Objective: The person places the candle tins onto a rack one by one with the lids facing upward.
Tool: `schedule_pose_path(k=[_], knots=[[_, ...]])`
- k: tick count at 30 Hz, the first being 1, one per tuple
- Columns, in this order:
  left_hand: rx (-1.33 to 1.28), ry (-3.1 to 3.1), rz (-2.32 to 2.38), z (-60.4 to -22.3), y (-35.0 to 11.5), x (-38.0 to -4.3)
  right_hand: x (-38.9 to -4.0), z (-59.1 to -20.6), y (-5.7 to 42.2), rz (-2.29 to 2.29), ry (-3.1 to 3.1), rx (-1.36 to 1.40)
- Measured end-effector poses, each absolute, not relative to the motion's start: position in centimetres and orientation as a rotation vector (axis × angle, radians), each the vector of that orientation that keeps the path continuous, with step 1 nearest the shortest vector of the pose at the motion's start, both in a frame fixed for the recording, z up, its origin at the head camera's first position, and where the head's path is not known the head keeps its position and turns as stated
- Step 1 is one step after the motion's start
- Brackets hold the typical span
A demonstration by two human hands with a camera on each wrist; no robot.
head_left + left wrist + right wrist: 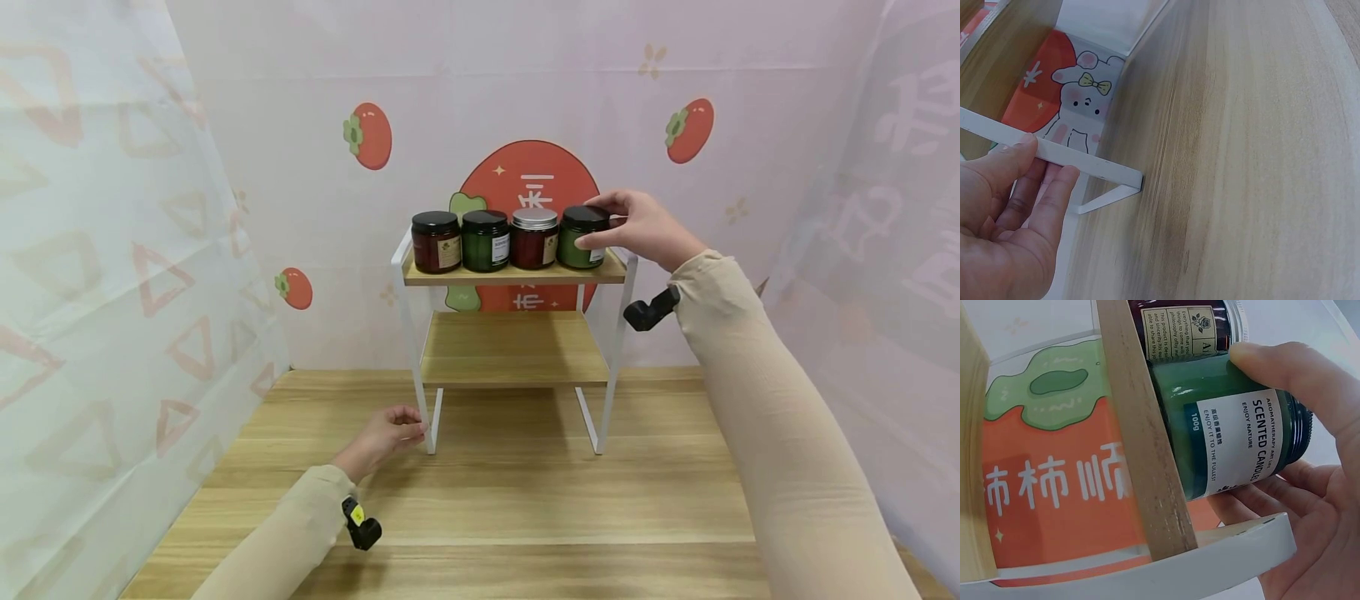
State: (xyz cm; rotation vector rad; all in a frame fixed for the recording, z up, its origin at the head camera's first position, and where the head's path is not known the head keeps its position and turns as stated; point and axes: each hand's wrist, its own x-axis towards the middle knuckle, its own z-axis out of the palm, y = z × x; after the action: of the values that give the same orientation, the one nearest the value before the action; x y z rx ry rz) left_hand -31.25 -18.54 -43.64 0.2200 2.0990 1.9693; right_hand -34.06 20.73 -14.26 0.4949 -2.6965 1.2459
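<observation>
now right fingers [600, 240] clasp the green jar [581, 242] (top shelf).

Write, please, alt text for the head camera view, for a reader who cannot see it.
A person's right hand grips the rightmost green jar in a row of four jars on the top shelf of a small white rack. The left hand holds the rack's front left leg on a wooden table.

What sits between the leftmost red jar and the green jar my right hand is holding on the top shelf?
In the head view, two jars: a dark green jar and a silver-lidded red jar stand between the leftmost red jar and the green jar that the right hand grips.
</observation>
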Motion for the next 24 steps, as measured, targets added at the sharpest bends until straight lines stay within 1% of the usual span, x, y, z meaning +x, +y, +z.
schedule_pose_path(k=[24], knots=[[0.244,2.073,1.991,-43.95,-18.77,-31.68,-34.23,-13.8,20.51,1.219,-2.752,0.485]])
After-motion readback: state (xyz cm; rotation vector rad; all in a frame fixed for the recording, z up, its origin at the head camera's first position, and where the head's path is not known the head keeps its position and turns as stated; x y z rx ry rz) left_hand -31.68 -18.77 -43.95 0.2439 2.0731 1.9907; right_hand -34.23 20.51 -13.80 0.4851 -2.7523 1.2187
